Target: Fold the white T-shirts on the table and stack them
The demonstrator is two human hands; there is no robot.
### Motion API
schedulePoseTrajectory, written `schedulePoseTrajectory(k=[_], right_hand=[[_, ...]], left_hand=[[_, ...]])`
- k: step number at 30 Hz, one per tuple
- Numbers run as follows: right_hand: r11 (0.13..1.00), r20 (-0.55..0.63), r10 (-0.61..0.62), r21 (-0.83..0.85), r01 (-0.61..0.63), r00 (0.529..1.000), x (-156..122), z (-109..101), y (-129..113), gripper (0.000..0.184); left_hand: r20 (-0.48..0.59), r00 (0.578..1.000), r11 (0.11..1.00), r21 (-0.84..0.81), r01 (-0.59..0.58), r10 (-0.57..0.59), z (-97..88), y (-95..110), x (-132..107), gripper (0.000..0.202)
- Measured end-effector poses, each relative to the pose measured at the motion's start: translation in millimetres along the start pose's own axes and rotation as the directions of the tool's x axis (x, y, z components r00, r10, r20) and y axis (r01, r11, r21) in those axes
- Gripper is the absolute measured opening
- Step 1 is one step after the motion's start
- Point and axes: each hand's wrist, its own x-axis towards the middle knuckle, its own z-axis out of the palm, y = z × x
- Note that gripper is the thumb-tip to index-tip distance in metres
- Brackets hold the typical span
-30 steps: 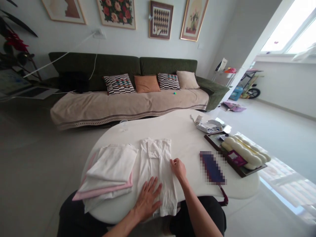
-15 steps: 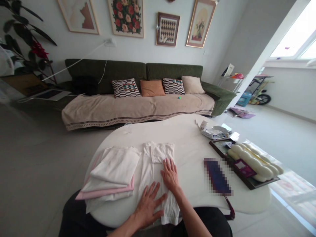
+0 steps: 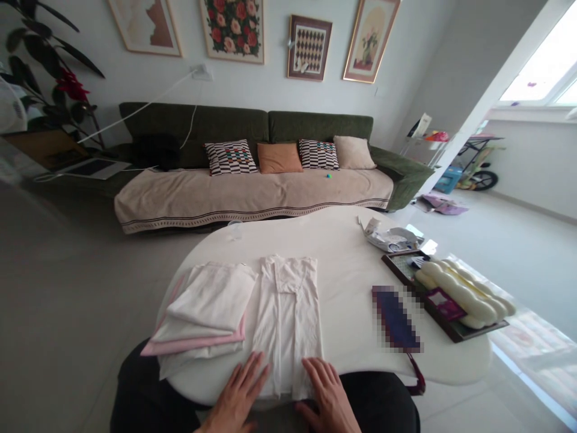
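A white long-sleeved shirt (image 3: 286, 325) lies on the white table (image 3: 342, 264), its sides turned inward into a long strip. One folded part crosses its top end. My left hand (image 3: 238, 391) rests at the lower left corner of the shirt, fingers stretched out over the table edge. At the lower right corner is my right hand (image 3: 327, 391), fingers extended on the cloth and thumb pointing inward below the hem. Left of the shirt sits a stack of folded clothes (image 3: 211, 300), white with one pink layer.
On the right stands a dark-rimmed tray (image 3: 451, 334) with a cream puffy tissue cover (image 3: 464, 291). A blurred-out dark object (image 3: 396, 322) with a strap lies nearer. Behind it is a crumpled wipes packet (image 3: 392, 239). A clear cup (image 3: 235, 230) stands at the far left edge.
Both hands have drawn back toward me, from the middle of the shirt to its near corners, and spread apart. The shirt's right side now lies straighter and flatter.
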Motion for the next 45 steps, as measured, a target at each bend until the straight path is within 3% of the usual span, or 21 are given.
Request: schedulePoseTrajectory(k=[2,4,7,11,16,22,28,30,32,35,38,40,42,45], right_hand=[[0.994,-0.039,-0.062,-0.09,0.058,0.997,-18.3,21.2,4.2,0.08],[0.977,-0.173,-0.085,-0.206,0.049,0.981,-23.5,40.9,5.0,0.08],[0.954,-0.399,-0.095,-0.298,-0.031,0.912,-16.6,58.9,-1.4,0.076],[0.956,-0.514,-0.083,-0.284,-0.078,0.854,-4.1,61.5,-13.4,0.066],[0.96,-0.517,-0.068,-0.267,-0.085,0.853,-2.7,52.1,-15.8,0.066],[0.975,-0.413,-0.078,-0.223,-0.017,0.907,-14.4,31.1,-13.5,0.063],[1.0,-0.282,-0.018,-0.024,0.012,0.959,-15.0,3.5,-14.7,0.047],[0.998,-0.178,-0.021,0.052,0.03,0.984,-16.5,-6.8,-16.1,0.044],[0.99,0.006,-0.011,0.144,0.011,1.0,-21.0,-19.1,-19.7,0.042],[0.966,0.281,-0.023,0.252,-0.051,0.959,-29.5,-46.7,-26.5,0.041],[0.937,0.358,-0.082,0.347,-0.051,0.93,-22.3,-88.6,-22.5,0.04],[0.893,0.352,-0.058,0.437,-0.109,0.934,1.2,-117.4,-7.2,0.036],[0.874,0.303,0.027,0.455,-0.17,0.952,39.0,-136.3,17.5,0.026],[0.835,0.232,0.196,0.469,-0.286,0.953,101.9,-133.4,57.1,0.018]], left_hand=[[-0.003,0.997,0.994,0.078,0.078,-0.078,7.0,3.8,-2.8,0.089],[-0.007,0.992,0.983,0.135,0.126,-0.127,11.8,8.6,1.8,0.092],[-0.004,0.991,0.977,0.168,0.13,-0.131,12.3,11.7,9.8,0.093],[-0.014,0.996,0.982,0.169,0.088,-0.087,8.3,7.1,10.2,0.089],[-0.022,0.998,0.982,0.178,0.067,-0.064,8.2,4.5,7.7,0.086],[0.038,0.998,0.985,0.165,0.051,-0.059,-0.2,6.4,8.5,0.088],[0.164,0.984,0.995,0.09,0.048,-0.063,-17.2,6.6,10.0,0.086],[0.223,0.973,0.998,0.031,0.052,-0.057,-25.0,8.1,8.2,0.082],[0.291,0.956,0.998,-0.041,0.043,-0.029,-37.0,11.5,4.6,0.077],[0.441,0.89,0.976,-0.218,-0.018,0.115,-69.1,16.2,3.2,0.06],[0.563,0.758,0.857,-0.515,0.009,0.33,-114.8,8.8,26.3,0.03],[0.597,0.717,0.78,-0.614,0.121,0.359,-140.7,-7.4,62.2,0.018],[0.598,0.772,0.666,-0.667,0.332,0.214,-151.6,-30.6,109.1,0.009],[0.564,0.825,0.602,-0.668,0.437,0.027,-132.6,-64.9,172.6,0.023]])
